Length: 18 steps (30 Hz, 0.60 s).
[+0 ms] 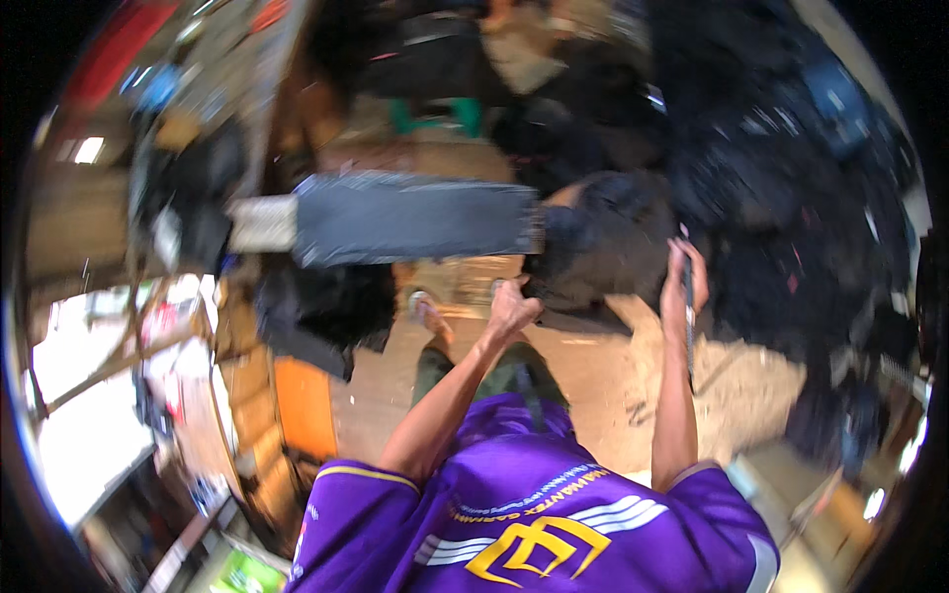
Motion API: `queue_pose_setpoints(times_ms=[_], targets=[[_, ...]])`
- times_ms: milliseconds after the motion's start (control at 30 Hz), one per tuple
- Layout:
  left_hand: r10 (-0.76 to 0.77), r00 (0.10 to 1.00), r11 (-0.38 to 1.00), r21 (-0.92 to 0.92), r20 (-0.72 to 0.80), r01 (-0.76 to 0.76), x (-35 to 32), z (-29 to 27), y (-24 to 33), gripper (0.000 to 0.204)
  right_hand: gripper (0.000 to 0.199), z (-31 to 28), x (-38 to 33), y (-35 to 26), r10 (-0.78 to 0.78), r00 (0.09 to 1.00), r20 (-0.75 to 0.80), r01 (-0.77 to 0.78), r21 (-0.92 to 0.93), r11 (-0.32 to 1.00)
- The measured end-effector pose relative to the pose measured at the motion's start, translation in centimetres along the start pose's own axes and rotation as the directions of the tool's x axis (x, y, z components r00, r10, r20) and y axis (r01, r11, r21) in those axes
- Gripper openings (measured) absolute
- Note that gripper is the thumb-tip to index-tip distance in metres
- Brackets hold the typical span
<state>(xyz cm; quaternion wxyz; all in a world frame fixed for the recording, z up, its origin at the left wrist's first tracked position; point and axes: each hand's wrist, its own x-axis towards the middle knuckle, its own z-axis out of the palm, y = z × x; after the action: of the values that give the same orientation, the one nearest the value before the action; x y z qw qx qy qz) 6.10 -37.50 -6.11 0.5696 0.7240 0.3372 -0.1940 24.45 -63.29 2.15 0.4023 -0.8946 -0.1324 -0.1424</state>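
My left hand (513, 310) is curled closed just on the near side of a narrow board, next to dark cloth; what its fingers hold, if anything, does not show. Off to the right my raised right hand (689, 284) grips a thin, dark, stick-like tool (690, 346) that hangs down along the forearm; blur hides its exact kind. Dark grey fabric (415, 219) covers the long board, whose pale end (264, 223) sticks out at the left. Crumpled dark cloth (613, 237) lies between the board and my right hand.
Large heaps of dark clothing (781, 198) fill the right side. More black cloth (326, 301) hangs below the board's left part. A green stool (435, 117) stands beyond it, and an orange panel (304, 405) is at the lower left. Bare floor (381, 405) shows around my legs.
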Motion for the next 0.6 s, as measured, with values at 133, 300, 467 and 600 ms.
queue_pose_setpoints(times_ms=[133,300,467,600], targets=[[0.173,0.949,0.982,-0.022,-0.262,-0.185,-7.9,-7.7,-6.5,0.062,0.02,3.7,-5.3,-5.9,0.055,0.966,0.252,-0.121,0.256,0.959],[0.558,0.706,0.828,0.243,-0.436,-0.505,-19.7,-14.1,-13.8,0.023,0.029,6.8,-11.5,-13.9,-0.035,0.923,0.383,-0.081,0.282,0.956],[0.499,0.488,0.853,0.305,-0.716,-0.424,-27.4,-27.6,-23.2,0.015,0.029,8.2,-17.4,-21.9,-0.082,0.908,0.411,-0.037,0.272,0.962],[0.393,0.281,0.894,0.292,-0.876,-0.34,-27.8,-41.6,-31.9,0.022,0.027,8.2,-21.2,-25.9,-0.099,0.91,0.402,0.005,0.228,0.974]])
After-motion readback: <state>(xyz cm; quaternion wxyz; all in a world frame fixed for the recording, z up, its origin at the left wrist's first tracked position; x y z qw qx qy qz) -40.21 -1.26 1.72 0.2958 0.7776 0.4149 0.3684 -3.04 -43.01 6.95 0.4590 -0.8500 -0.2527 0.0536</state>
